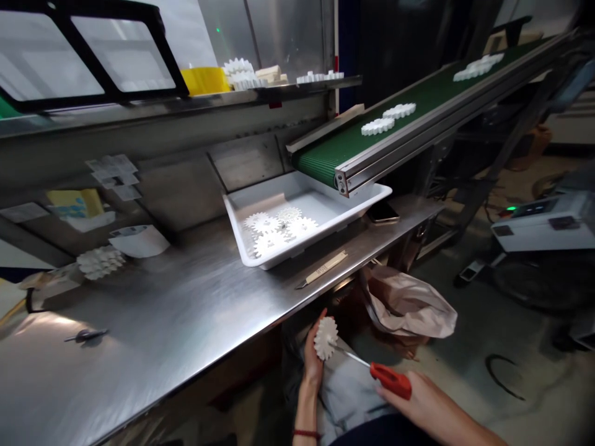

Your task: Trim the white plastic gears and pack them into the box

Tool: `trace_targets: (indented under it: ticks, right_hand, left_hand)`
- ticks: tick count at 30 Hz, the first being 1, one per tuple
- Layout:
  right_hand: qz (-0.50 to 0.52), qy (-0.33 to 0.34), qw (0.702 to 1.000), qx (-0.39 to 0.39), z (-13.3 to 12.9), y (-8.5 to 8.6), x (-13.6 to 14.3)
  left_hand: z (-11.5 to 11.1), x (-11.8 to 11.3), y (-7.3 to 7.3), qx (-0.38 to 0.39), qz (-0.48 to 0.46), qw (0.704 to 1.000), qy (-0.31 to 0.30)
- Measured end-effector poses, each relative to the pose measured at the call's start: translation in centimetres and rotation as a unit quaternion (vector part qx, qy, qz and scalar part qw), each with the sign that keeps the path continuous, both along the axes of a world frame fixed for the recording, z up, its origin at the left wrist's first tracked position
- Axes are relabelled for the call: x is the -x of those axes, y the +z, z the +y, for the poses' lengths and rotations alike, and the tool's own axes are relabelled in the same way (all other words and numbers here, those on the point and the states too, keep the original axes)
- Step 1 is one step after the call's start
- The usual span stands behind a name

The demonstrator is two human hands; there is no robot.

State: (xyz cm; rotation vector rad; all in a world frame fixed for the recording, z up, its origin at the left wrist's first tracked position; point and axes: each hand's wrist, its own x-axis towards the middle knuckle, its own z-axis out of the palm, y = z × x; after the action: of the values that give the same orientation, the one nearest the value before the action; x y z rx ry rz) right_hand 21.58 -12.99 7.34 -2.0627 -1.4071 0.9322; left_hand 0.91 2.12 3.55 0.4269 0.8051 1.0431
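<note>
A white plastic gear (326,339) is held on edge in my left hand (315,353), above my lap and in front of the bench's front edge. My right hand (411,396) is closed around the red handle of a tool (390,380) with a long, thin metal shaft, like a screwdriver. Its tip meets the middle of the gear's face; what the tip is like there cannot be made out. Several similar gears (267,241) lie together in the left part of a white tray (307,246) on the metal bench (195,310).
A green conveyor belt (334,145) carrying more white gears slopes down to the tray. On the bench lie a wooden-handled knife (323,270), a phone (383,212), a tape roll (139,240) and a small dark tool (86,335). An open bag (413,303) stands below, right of my hands.
</note>
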Motion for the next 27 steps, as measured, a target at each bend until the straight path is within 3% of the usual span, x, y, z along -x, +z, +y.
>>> trace_targets:
  ticks: [4,8,11,14,17,21,24,27]
  right_hand:
    - [-0.022,-0.023,0.999,0.008,0.5,-1.2,-0.4]
    - [-0.033,-0.028,0.998,0.035,-1.1,-2.0,-0.3]
    - [0.023,-0.015,0.999,0.033,-2.4,-0.6,-0.8]
    - [0.085,-0.032,0.994,-0.068,-2.0,2.1,-3.8]
    - [0.068,-0.149,0.959,-0.230,0.1,4.4,-9.1]
    - [0.081,-0.296,0.900,-0.310,5.1,6.0,-16.6]
    - [0.112,-0.327,0.865,-0.364,9.9,7.3,-20.3]
    - [0.127,-0.323,0.844,-0.409,14.2,8.6,-21.8]
  left_hand:
    - [0.2,0.5,-0.4,0.006,0.002,1.000,0.023]
    - [0.4,0.7,-0.2,0.012,-0.001,0.999,0.031]
    - [0.5,0.5,-0.1,0.015,-0.004,0.999,0.040]
    - [0.5,0.2,-0.2,0.019,-0.001,0.999,0.044]
    - [0.5,0.1,-0.2,0.021,0.002,0.999,0.044]
    - [0.6,-0.1,-0.1,0.019,-0.003,0.998,0.054]
    - [0.6,-0.2,-0.1,0.022,-0.009,0.998,0.057]
    - [0.5,-0.2,-0.2,0.029,-0.018,0.997,0.066]
